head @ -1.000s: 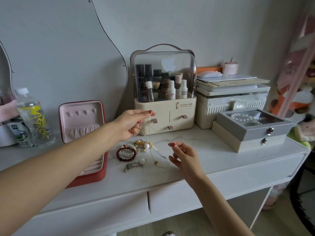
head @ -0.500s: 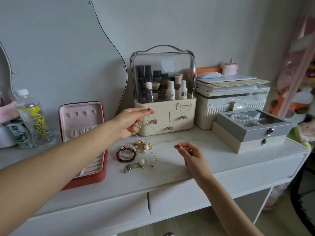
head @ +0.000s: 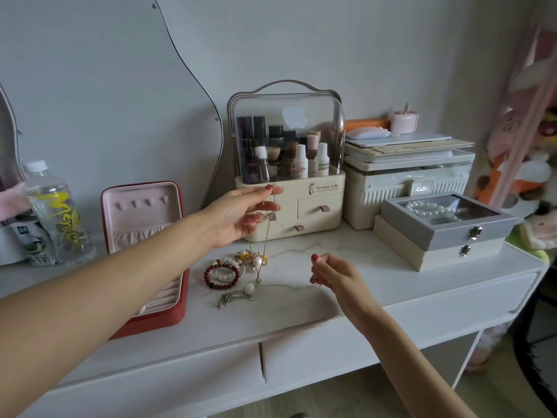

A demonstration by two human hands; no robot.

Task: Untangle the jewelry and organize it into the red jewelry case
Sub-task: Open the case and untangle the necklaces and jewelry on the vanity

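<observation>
The white desk (head: pixel 376 285) carries everything, with the red jewelry case (head: pixel 168 309) at its left, lid propped open against the wall and its pink lining and ring rolls showing; no jewelry can be seen inside it. Just right of the case lies the tangle of jewelry (head: pixel 241 267) — a dark red bead bracelet (head: pixel 221 276) looped with a pale one, a gold cluster behind it, a silver chain piece (head: pixel 233 297) nearest the desk's front edge.

The left hand (head: pixel 238 215) is raised above the heap, thumb and fingertips pinching the upper end of a thin gold necklace (head: pixel 266 233) that hangs straight down to a pale drop pendant (head: pixel 257 262) right at the pile. The right hand (head: pixel 334 276) hovers low over the desk to the right, fingers curled, its grip pinching what looks like a very fine chain (head: pixel 289 285) that runs leftward toward the pendant — too thin to say whether it is the same necklace or another strand.

The step in hand appears to be the untangling itself: one necklace is being drawn out of the heap, tensioned between the two hands. Sorting into the case seems not yet begun.

The next move calls for gentle, opposed pulling — lifting with the left while the right teases the fine strand free — and watching that the pendant does not drag the gold cluster along. A hard tug could tighten a knot or snap the chain.
</observation>
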